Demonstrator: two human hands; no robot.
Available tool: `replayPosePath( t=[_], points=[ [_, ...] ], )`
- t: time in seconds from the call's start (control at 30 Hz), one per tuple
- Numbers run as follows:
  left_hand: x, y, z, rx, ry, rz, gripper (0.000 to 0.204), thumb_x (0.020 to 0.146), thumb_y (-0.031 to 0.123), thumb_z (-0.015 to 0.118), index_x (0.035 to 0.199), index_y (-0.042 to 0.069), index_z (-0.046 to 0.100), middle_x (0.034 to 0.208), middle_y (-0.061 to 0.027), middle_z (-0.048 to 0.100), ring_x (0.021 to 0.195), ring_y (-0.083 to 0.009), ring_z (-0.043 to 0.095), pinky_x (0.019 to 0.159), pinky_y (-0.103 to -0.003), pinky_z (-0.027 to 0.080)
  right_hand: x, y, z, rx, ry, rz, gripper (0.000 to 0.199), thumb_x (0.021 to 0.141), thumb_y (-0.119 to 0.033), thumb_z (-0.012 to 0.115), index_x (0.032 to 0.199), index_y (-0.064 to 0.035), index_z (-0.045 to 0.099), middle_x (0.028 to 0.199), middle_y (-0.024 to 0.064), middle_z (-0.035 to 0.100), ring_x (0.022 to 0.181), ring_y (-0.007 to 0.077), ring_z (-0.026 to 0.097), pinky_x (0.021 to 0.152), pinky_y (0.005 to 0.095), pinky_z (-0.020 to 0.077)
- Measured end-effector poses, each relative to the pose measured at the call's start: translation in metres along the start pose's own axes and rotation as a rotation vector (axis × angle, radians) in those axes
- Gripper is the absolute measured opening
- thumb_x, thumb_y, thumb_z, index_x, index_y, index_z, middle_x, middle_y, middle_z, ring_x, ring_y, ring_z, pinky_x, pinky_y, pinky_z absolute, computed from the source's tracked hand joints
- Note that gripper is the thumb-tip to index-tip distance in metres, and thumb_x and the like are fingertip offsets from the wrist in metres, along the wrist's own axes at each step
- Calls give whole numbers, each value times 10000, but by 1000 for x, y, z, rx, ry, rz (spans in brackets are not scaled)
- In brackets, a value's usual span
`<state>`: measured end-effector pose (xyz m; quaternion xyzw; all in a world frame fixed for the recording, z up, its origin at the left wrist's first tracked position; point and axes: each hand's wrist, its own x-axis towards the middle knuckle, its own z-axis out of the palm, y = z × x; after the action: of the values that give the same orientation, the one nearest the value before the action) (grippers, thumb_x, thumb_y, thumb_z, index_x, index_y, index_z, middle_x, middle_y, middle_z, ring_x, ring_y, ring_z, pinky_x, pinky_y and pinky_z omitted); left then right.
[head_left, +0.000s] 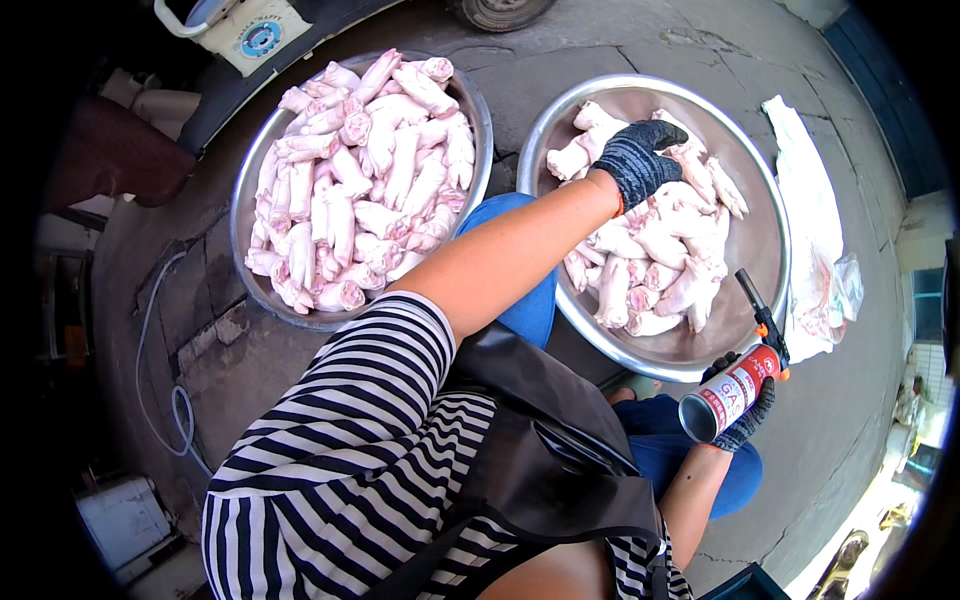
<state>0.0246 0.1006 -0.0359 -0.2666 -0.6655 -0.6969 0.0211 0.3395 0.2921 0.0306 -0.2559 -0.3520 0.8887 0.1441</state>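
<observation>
1 diagonal torch (752, 374), nozzle (753, 297) up-left

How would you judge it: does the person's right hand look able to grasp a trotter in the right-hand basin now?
Probably not: the right hand is wrapped around the gas torch, so although the basin is close by, that hand seems to have no free grip for a trotter.

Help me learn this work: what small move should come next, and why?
Probably close the left hand on one of the trotters and lift it clear of the pile. That hand is at them in the right-hand basin, its grip hidden, while the right hand holds a gas torch with its nozzle toward that basin.
</observation>
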Motion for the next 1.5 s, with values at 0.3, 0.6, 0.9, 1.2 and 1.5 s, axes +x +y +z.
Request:
replayPosePath(
  t=[0.3, 0.6, 0.9, 1.2, 1.5],
  points=[
    [-59, -43, -187, 133, 366, -272, 447, 742, 113, 678, 1172, 17, 598, 1148, -148, 629, 1068, -249, 592, 946, -322, 448, 26, 17, 2, -42, -134, 47, 614, 808, -499, 608, 1136, 12, 516, 979, 203, 620, 903, 347, 608, 840, 453, 503],
    [-194, -172, -372, 647, 590, -798, 593, 705, 293, 736, 1215, 36, 576, 1280, -225, 528, 1181, -328, 515, 988, -391, 417, 54, 28, 11, -44, 32, 72, 560, 837, -474, 583, 1161, -24, 509, 979, 185, 624, 880, 345, 618, 817, 466, 513],
    [-139, -190, -374, 153, 785, -1303, 758, 686, 426, 774, 1282, 80, 460, 1126, -197, 571, 904, -316, 620, 660, -442, 565, 69, 45, 45, -16, -88, 121, 489, 863, -421, 560, 1148, -24, 533, 1021, 174, 634, 939, 351, 623, 856, 483, 509],
    [-195, -118, -302, -101, 769, -1222, 797, 724, 515, 719, 1311, 70, 414, 1162, -170, 552, 980, -336, 586, 594, -434, 561, 65, 47, 53, 4, -109, 164, 509, 853, -419, 580, 1162, -19, 524, 1038, 191, 625, 935, 353, 625, 850, 477, 517],
    [-248, -103, -266, 866, -301, -103, 421, 716, 127, 662, 1129, 72, 596, 1117, -183, 584, 1056, -332, 554, 915, -403, 462, 64, 50, 54, -11, -108, 148, 534, 851, -425, 589, 1185, -14, 523, 1039, 198, 631, 942, 358, 626, 852, 474, 518]
  ],
)
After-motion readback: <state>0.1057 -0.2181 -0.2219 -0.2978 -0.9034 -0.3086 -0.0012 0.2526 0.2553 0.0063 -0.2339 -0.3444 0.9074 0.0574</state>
